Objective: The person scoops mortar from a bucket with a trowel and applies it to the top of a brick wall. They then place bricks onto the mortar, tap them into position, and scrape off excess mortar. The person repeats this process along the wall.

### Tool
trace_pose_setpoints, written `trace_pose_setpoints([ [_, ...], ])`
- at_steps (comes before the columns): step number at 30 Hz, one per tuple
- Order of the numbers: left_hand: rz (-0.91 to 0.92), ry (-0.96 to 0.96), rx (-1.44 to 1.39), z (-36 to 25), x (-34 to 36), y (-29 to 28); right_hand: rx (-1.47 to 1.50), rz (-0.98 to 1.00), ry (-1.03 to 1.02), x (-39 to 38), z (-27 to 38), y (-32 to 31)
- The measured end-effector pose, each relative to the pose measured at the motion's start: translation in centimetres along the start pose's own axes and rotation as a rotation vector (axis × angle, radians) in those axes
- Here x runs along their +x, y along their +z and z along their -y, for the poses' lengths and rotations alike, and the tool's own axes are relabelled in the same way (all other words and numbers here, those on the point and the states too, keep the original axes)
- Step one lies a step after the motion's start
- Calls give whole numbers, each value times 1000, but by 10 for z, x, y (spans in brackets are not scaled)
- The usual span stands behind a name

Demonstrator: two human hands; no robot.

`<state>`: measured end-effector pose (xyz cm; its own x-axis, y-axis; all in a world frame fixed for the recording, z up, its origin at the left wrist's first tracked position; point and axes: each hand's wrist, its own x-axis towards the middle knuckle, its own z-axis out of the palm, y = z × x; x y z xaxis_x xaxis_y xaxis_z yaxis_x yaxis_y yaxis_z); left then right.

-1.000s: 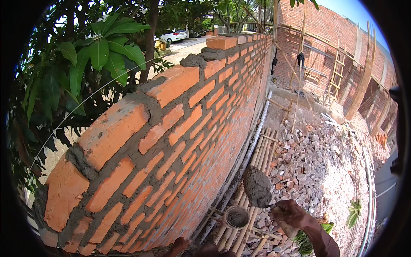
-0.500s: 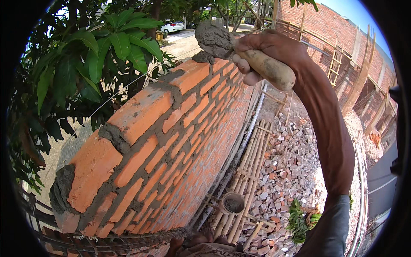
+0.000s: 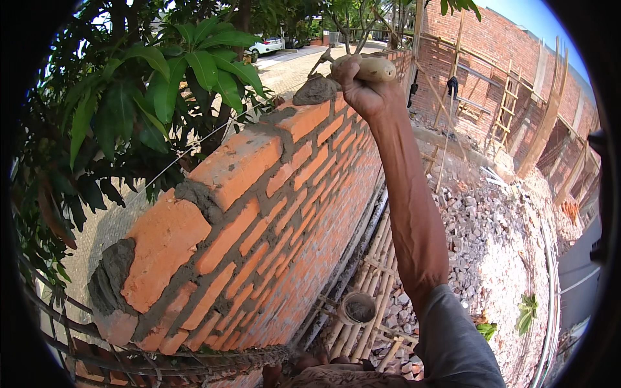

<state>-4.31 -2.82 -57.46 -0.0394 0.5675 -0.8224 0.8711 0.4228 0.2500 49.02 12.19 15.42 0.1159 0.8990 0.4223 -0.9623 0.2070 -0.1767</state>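
Note:
My right hand [image 3: 362,94] is closed around the thick, pale wooden handle of a trowel [image 3: 378,69], held above the far end of the nearer wall stretch. Its thin blade is seen nearly edge-on, pointing left. Just below the blade, a lump of wet grey mortar [image 3: 315,90] sits on top of the brick wall [image 3: 284,213]. Nearer along the top course, orange bricks [image 3: 236,169] lie with mortar in the joints between them. More grey mortar [image 3: 111,275] clings to the wall's near left end. My left hand is out of view.
A bucket [image 3: 358,308] with grey mortar residue stands on bamboo poles [image 3: 372,278] below, beside broken brick rubble [image 3: 475,239]. Leafy branches [image 3: 217,71] hang over the wall's left side, where a thin string [image 3: 184,154] runs. Bamboo scaffolding [image 3: 504,107] lines another brick wall.
The trowel was loaded with mortar; its blade is now tilted edge-on, and a mortar lump rests on the wall top. My right hand moved left and slightly down, and the view shifted.

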Motion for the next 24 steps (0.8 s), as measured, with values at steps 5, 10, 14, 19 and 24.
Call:
trace_pose_setpoints([
  [5, 39, -30, -1, 3, -4, -7, -204, 49, 48, -72, 29, -13],
  [10, 62, -43, -4, -7, -1, -7, -647, -243, -81, -102, -13, -69],
  [14, 56, -72, -6, -18, 9, -5, -1364, -407, 107, -139, -34, -82],
  [19, -33, 62, -117, -26, 7, -6, -2202, -218, 43, -177, 10, -31],
  [24, -34, 39, -99, -33, -10, -5, -2911, -165, -472, -120, 49, 35],
])
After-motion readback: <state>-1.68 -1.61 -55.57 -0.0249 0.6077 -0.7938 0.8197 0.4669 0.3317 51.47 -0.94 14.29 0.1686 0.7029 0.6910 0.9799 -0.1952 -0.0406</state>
